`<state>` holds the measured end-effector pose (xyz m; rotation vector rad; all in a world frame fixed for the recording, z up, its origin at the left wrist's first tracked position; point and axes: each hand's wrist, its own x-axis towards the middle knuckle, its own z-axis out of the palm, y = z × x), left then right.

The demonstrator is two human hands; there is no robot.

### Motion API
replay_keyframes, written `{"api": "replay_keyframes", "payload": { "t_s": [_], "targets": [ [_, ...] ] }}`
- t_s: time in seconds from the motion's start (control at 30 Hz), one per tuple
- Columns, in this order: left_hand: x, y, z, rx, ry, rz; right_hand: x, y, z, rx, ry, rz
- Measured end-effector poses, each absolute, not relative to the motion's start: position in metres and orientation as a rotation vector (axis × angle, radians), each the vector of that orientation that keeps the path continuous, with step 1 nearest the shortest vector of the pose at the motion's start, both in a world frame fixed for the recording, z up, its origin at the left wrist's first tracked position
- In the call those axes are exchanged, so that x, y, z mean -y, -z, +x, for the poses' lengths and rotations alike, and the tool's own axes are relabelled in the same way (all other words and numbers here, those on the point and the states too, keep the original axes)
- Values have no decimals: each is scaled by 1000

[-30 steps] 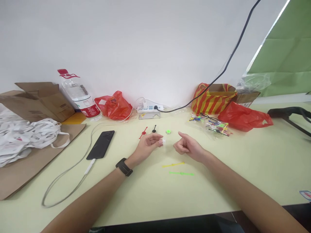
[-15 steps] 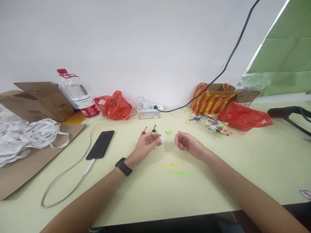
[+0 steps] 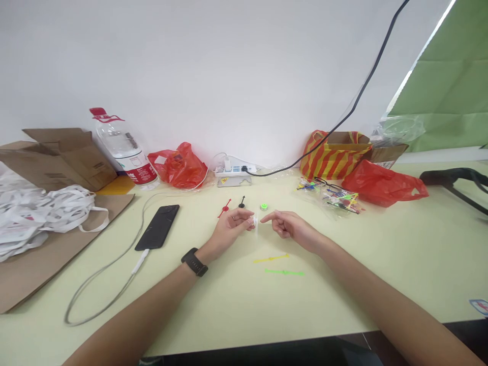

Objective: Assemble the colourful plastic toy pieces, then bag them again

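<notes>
Between the thumb and fingers of my left hand (image 3: pixel 235 223) is a small white spinner arrow (image 3: pixel 256 226), upright and smeared by motion, so its outline is unclear. My right hand (image 3: pixel 292 226) points its index finger at it from the right, a small gap away; the other fingers are curled and hold nothing that I can see. Beyond my left hand lie a red spinner arrow (image 3: pixel 225 208) and a black spinner arrow (image 3: pixel 241 205). A small round green-topped piece (image 3: pixel 264 207) sits behind the gap between my hands. Nearer me lie a yellow spinner arrow (image 3: pixel 271 258) and a green spinner arrow (image 3: pixel 284 272).
On the left, a black phone (image 3: pixel 157 227) is plugged into a cable near a large bottle (image 3: pixel 131 160) and cardboard box (image 3: pixel 68 157). A power strip (image 3: pixel 235 169) lies by the wall. Bagged colourful pieces (image 3: pixel 331 195) and a red plastic bag (image 3: pixel 383 184) are at right.
My right hand has stretched out its index finger toward the white arrow; it was curled before. The white arrow now shows as an upright blurred streak. My left hand has stayed put.
</notes>
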<state>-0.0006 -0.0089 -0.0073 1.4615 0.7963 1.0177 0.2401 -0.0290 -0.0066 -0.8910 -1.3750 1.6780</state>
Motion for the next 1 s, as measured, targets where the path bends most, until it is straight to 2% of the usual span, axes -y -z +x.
{"api": "replay_keyframes", "payload": {
  "t_s": [1.0],
  "targets": [
    [13,4,2,-810,-1013,1451,30,4,241,1407,-1715,-915]
  ]
}}
